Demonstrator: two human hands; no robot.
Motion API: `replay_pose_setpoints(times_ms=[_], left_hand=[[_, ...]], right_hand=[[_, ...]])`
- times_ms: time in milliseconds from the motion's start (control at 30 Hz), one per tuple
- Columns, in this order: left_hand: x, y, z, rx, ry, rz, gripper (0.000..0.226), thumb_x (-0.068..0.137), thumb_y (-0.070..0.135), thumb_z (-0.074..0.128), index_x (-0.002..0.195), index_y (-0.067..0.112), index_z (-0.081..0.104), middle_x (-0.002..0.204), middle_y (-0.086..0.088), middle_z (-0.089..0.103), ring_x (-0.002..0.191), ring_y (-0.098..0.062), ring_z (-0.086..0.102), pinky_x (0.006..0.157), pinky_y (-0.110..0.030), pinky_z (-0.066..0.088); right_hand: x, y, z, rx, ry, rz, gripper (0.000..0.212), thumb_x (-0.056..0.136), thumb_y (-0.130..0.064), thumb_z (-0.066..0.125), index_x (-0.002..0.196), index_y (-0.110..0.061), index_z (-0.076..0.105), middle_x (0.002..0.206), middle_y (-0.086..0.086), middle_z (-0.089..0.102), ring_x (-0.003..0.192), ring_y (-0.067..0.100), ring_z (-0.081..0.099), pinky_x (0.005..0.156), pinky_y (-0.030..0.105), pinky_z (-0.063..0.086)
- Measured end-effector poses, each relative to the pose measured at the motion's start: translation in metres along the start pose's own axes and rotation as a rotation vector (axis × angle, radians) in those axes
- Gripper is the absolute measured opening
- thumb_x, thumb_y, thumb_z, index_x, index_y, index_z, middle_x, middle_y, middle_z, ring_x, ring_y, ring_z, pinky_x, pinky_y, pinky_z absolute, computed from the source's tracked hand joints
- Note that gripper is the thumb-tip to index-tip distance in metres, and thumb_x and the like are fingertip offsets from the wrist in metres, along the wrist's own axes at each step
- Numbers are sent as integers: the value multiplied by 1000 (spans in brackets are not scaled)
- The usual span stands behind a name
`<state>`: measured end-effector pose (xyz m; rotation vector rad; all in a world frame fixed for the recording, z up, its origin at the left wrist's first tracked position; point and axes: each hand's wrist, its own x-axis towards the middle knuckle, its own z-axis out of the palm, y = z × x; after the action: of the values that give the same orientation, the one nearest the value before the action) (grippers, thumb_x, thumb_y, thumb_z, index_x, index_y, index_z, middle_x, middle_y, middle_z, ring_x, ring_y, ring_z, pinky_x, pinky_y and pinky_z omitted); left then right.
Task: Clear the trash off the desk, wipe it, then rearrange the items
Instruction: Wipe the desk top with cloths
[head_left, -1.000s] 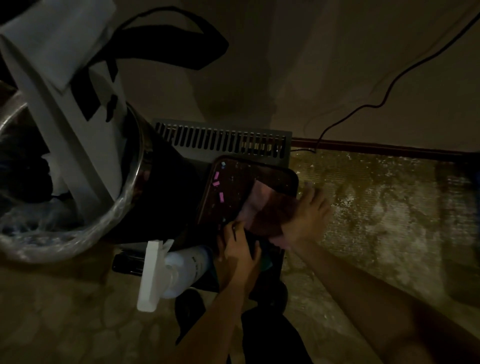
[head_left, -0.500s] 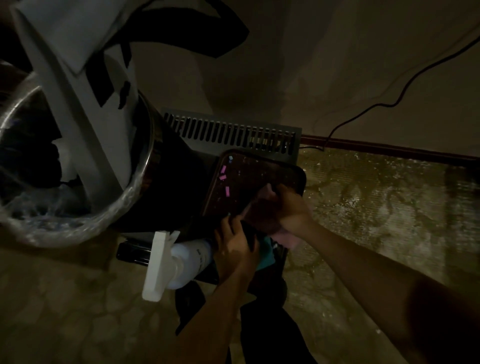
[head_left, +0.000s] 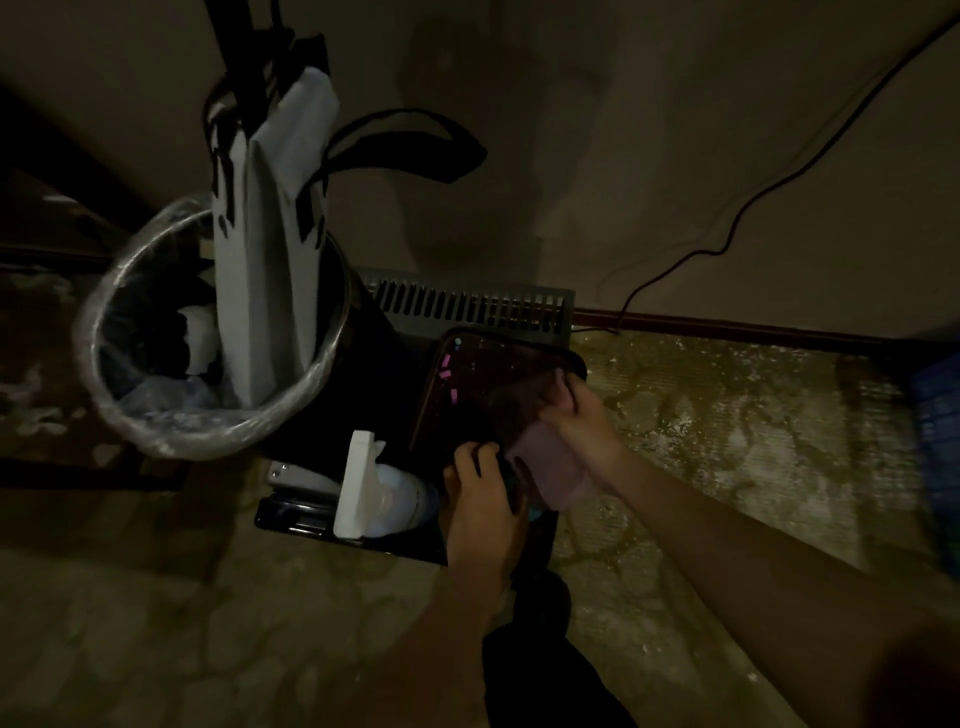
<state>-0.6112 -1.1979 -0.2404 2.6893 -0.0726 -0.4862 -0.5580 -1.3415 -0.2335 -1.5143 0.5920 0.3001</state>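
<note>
While the left hand (head_left: 480, 480) gripped the tray's (head_left: 483, 384) near edge, the right hand (head_left: 579, 421), closed on the cloth (head_left: 550, 467), sat at the tray's four o'clock; scraps (head_left: 447, 374) lay toward ten o'clock.

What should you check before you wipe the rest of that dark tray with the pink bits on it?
1. Cloth gripped by right hand: ok.
2. Left hand steadying the near edge of the tray: ok.
3. Tray free of scraps: not ok, pink bits lie on its left side.
4. Lined trash bin close by, at the left: ok.
5. Spray bottle within reach beside left hand: ok.
6. Cloth damp enough: cannot tell, too dark.
</note>
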Motion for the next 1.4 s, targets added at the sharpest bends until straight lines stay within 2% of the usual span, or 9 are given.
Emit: replay_pose_setpoints(times_ms=[100,200,333,567,767,900,1000,1133,1400], left_hand=[[-16,-7,-12,-57,-34,18,48,92,33,56,134,18,36,139,-6,27,114,-28,52,81,-40,52],[-41,-11,-29,-38,-30,61,45,95,35,53,134,20,37,137,-2,29,107,-22,57,76,-34,50],[-78,-31,-54,-38,25,122,44,94,33,55,133,18,42,133,-3,38,112,-22,52,82,-36,51],[-173,-100,-110,-78,55,143,37,92,31,58,126,20,48,126,0,42,106,-18,52,82,-36,52],[-241,-179,-176,-104,171,15,35,90,28,59,121,14,50,120,-4,43,103,-20,52,86,-34,46],[-278,-232,-226,27,207,-98,38,95,34,51,128,18,42,126,-1,39,109,-17,50,79,-23,37],[-286,-265,-259,21,269,-179,41,94,37,50,130,19,41,127,-2,38,110,-19,49,83,-29,44],[-279,-292,-296,-47,332,-283,44,92,35,55,130,18,43,127,-3,39,112,-24,50,92,-40,46],[-257,-347,-365,-62,425,-498,45,94,36,51,134,20,40,130,0,40,113,-15,48,88,-24,38]], right_hand=[[-25,-8,1,127,55,0,16,91,-7,59,99,-21,59,102,5,65,95,19,62,81,30,52],[-58,-13,0,187,84,9,18,92,-8,58,105,-20,58,103,2,66,95,16,64,75,26,53],[-106,-14,4,162,88,63,29,91,-11,61,119,-14,57,115,8,64,106,23,62,93,43,51],[-219,-7,51,147,101,31,24,91,-12,61,115,-14,60,111,10,66,103,24,63,94,45,51],[-282,-22,144,152,-43,8,24,92,-12,60,115,-8,55,111,12,63,98,21,62,78,32,50],[-300,-43,215,87,-174,5,32,91,-14,60,121,-6,51,116,13,61,104,22,60,81,31,49],[-303,-61,265,68,-254,3,34,91,-14,60,123,-6,51,115,14,61,103,23,61,75,29,50],[-293,-89,321,31,-398,-19,23,91,-10,59,113,-10,60,109,14,66,101,24,63,81,32,50],[-244,-147,414,-117,-628,-46,17,90,-14,60,107,-17,64,110,12,66,102,26,63,89,42,50]])
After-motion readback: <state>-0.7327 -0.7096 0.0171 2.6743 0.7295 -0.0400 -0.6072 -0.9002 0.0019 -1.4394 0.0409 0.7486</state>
